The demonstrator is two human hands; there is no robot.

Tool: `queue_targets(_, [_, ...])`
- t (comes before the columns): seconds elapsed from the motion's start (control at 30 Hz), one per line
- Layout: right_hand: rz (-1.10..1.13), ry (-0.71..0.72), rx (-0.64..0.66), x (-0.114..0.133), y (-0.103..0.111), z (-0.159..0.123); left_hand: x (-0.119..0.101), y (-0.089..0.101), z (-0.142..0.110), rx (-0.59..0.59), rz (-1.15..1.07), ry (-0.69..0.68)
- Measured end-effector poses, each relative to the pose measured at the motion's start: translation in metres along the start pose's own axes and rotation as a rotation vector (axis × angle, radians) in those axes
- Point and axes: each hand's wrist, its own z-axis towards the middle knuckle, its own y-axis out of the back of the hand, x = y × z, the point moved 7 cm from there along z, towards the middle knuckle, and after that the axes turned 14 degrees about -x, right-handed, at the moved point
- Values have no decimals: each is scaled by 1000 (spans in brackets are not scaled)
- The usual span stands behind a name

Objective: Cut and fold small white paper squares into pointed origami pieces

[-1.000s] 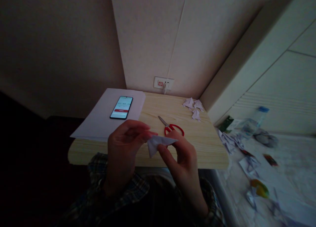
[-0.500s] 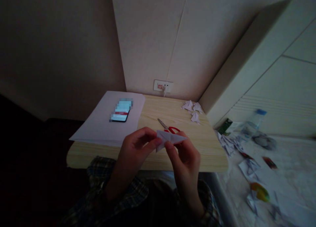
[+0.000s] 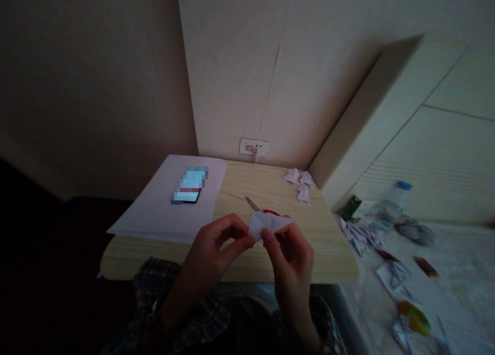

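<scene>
The paper (image 3: 274, 222) lies pinched between the fingers of the left hand (image 3: 216, 246) and right hand (image 3: 293, 254) (white, creased, its right end pointed)

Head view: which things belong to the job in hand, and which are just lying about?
In use, or likely part of it:
- folded paper, pinched by left hand and right hand
- three folded pieces, similar paper
- white sheets, probably stock
- scissors, possibly; untouched

Apparently just lying about:
- phone, on the sheets
- blue-capped bottle
</scene>
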Motion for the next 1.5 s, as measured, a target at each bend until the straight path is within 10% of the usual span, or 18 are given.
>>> queue_targets(0.57, [-98,811,-79,30,19,-13,10,1,-2,45,-330,28])
queue_targets(0.87, [-146,958,14,31,17,-21,-5,4,-17,-76,-311,90])
queue_targets(1.17, [-10,505,149,25,1,-4,-10,10,-8,-1,-12,-199])
queue_targets(1.5, [-41,309,319,18,-14,2,5,3,-4,91,113,-79])
